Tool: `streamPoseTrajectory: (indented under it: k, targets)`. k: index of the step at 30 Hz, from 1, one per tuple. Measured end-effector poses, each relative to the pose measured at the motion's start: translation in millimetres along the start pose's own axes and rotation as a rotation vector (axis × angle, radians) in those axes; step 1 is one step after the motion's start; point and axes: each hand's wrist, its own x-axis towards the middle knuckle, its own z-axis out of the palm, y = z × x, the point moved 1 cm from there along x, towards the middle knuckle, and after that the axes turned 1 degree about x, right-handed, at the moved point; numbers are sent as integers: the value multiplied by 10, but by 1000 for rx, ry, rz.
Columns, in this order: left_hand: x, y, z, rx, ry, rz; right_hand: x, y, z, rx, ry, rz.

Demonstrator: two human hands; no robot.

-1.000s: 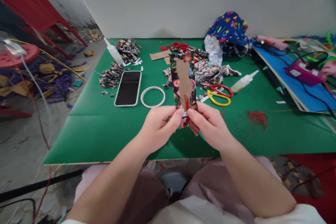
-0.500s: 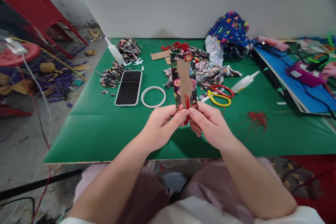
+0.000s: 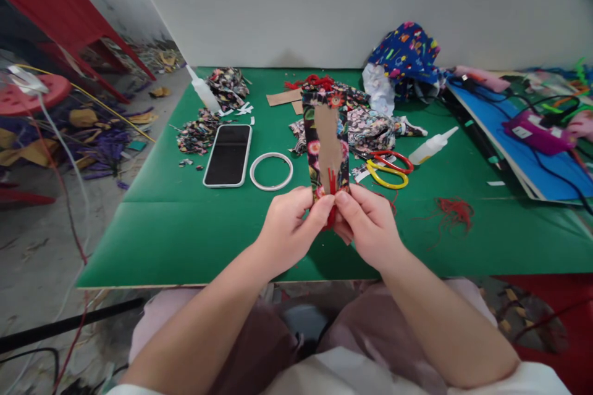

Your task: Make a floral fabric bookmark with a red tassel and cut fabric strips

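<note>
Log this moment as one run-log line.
left hand: pinching lower end of fabric-covered cardboard strip | right hand: pinching same end at red thread | strip: upright above green table | scissors: lying behind

Piece: you hold a narrow cardboard strip wrapped in black floral fabric (image 3: 327,142), its bare brown cardboard face turned to you, fabric edges folded round both long sides.
Pose: it stands upright, tilted slightly, raised above the near middle of the green table.
Thread: short red thread strands (image 3: 330,180) lie on its lower end.
Grip: your left hand (image 3: 290,228) and right hand (image 3: 368,225) pinch its bottom edge, thumbs touching.
</note>
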Motion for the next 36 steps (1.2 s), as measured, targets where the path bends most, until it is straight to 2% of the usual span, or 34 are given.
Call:
streamPoseTrajectory:
  k: [4, 11, 14, 17, 19, 20, 22, 24, 25, 27, 29, 36]
  targets:
    - [2, -31, -1, -2, -41, 69, 12, 2, 2, -1, 15, 24]
    - [-3, -77, -16, -143, -91, -38, -2, -20, -31, -196, 20, -82]
    - [17, -88, -33, -148, -17, -74, 10, -5, -94, -147, 35, -33]
    - [44, -125, -38, -346, 106, -210, 45, -11, -149, -200, -20, 34]
    - [59, -149, -30, -474, 124, -295, 72, -26, -165, -333, -51, 35]
    - [66, -155, -28, -496, 128, -324, 83, -36, -169, -410, -23, 3]
    - [77, -151, -33, -472, 156, -362, 90, -64, -174, -568, 173, -154]
    - [82, -125, -49, -421, 214, -386, 69, -99, -165, -738, 415, -421]
    - [81, -104, -57, -396, 242, -395, 53, -113, -151, -826, 483, -566]
    - [72, -52, -71, -349, 288, -414, 27, -127, -112, -992, 487, -789]
    - [56, 8, -79, -314, 321, -429, 19, -124, -78, -1091, 422, -880]
    - [18, 157, -86, -199, 318, -435, 28, -135, -38, -1136, 380, -841]
